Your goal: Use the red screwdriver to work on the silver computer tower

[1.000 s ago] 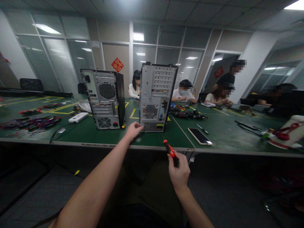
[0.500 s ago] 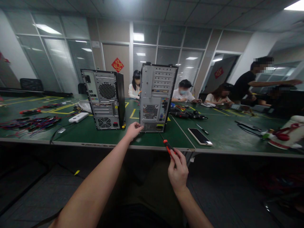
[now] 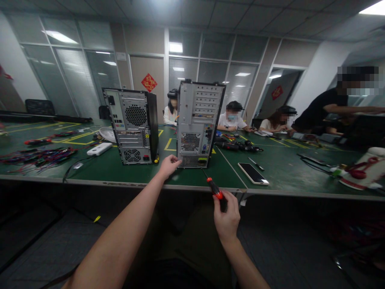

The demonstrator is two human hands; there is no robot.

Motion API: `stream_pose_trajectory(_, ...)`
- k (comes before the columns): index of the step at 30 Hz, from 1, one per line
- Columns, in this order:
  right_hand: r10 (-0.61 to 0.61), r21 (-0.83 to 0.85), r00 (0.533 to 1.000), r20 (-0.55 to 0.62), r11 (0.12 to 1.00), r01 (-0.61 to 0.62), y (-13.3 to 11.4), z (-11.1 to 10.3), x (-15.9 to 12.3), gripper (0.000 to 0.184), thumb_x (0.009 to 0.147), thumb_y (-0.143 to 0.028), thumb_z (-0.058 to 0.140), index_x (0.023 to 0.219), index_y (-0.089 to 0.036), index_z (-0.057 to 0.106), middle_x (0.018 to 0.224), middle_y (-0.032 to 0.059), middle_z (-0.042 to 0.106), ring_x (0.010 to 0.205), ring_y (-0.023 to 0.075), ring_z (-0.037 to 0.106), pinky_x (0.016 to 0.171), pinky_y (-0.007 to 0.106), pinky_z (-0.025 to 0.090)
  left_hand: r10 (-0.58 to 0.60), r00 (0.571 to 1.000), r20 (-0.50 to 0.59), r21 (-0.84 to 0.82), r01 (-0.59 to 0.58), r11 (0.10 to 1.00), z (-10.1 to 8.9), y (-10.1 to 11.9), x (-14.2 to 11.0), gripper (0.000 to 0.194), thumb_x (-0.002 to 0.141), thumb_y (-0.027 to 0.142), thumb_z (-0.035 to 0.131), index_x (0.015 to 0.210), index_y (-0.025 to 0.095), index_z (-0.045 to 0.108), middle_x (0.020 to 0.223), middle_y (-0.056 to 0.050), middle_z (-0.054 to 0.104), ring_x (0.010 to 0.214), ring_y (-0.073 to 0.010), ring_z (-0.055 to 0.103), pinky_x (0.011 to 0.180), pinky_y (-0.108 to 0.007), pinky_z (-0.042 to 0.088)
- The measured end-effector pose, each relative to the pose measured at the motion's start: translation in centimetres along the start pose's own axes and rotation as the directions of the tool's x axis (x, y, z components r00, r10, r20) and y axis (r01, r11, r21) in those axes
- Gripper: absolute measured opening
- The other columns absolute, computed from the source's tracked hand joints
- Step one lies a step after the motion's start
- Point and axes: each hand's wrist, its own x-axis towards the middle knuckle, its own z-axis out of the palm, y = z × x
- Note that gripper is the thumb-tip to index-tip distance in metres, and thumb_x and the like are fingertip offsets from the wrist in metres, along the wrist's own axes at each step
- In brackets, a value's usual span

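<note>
Two computer tower cases stand upright on the green table (image 3: 120, 170), backs toward me. My left hand (image 3: 170, 165) reaches to the bottom left corner of the nearer grey tower (image 3: 198, 122), fingers curled in a pinch against its lower edge; what they pinch is too small to make out. My right hand (image 3: 227, 218) is closed round the handle of a red and black screwdriver (image 3: 214, 188), held just below the table's front edge with its shaft pointing up toward the tower's base. The black tower (image 3: 132, 125) stands to the left, untouched.
A smartphone (image 3: 253, 173) lies face up right of the grey tower. Bundles of coloured wires (image 3: 39, 154), a white box (image 3: 99, 149) and a cable lie at the left. Tools and red cables (image 3: 361, 168) lie at the right. Several people sit or stand at the far side.
My right hand shifted the screwdriver slightly in its grip and it stays near the table edge. A standing person at the far right has moved further right. My left hand has not moved.
</note>
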Motion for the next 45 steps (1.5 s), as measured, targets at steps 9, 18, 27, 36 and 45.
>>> stream_pose_trajectory(9,-0.056,-0.001,0.998,0.017,0.998,0.056,0.2,0.0,-0.4,0.034,0.101,-0.010,0.058,0.129,-0.023,0.070,0.127,0.0124,0.072,0.117,0.0243,0.071,0.101,0.043,0.060,0.002,1.000,0.008,0.023,-0.002,1.000,-0.1,0.1,0.0,0.026,0.078,0.044,0.072,0.078,0.020,0.063,0.075,0.000,0.063,0.069,-0.0163,0.058,0.066,-0.028,0.041)
stream_pose_trajectory(18,-0.014,0.031,0.999,0.031,0.999,0.013,-0.1,-0.2,-0.1,0.019,0.099,-0.023,0.070,0.117,-0.019,0.072,0.104,0.0095,0.073,0.097,0.0215,0.072,0.088,0.037,0.063,0.018,1.000,-0.010,0.043,-0.017,0.999,0.2,-0.5,0.2,0.026,0.078,0.045,0.072,0.078,0.020,0.062,0.073,0.001,0.061,0.068,-0.0160,0.057,0.065,-0.028,0.040)
stream_pose_trajectory(27,-0.036,0.016,0.999,0.018,0.999,0.036,0.2,0.1,-0.4,0.031,0.100,-0.014,0.062,0.129,-0.022,0.071,0.124,0.0122,0.072,0.114,0.0236,0.072,0.099,0.040,0.061,0.026,1.000,-0.015,0.024,-0.025,0.999,0.2,-0.6,0.3,0.026,0.078,0.044,0.073,0.077,0.020,0.062,0.072,0.001,0.061,0.066,-0.0154,0.056,0.065,-0.028,0.040)
stream_pose_trajectory(36,-0.003,0.047,0.999,0.034,0.999,0.002,-0.2,-0.2,-0.1,0.024,0.099,-0.021,0.068,0.123,-0.021,0.073,0.110,0.0100,0.073,0.101,0.0222,0.073,0.091,0.037,0.063,0.012,1.000,-0.006,0.013,-0.012,1.000,0.1,-0.7,0.3,0.028,0.078,0.045,0.074,0.078,0.020,0.062,0.077,0.000,0.064,0.068,-0.0157,0.058,0.065,-0.028,0.041)
stream_pose_trajectory(45,-0.014,0.020,0.999,0.031,1.000,0.013,0.4,0.1,-0.5,0.035,0.102,-0.015,0.059,0.134,-0.023,0.071,0.128,0.0135,0.071,0.119,0.0250,0.071,0.104,0.043,0.060,0.009,1.000,-0.003,0.010,-0.009,1.000,0.2,-0.8,0.4,0.029,0.078,0.047,0.073,0.078,0.020,0.062,0.077,0.000,0.063,0.067,-0.0157,0.057,0.064,-0.028,0.041)
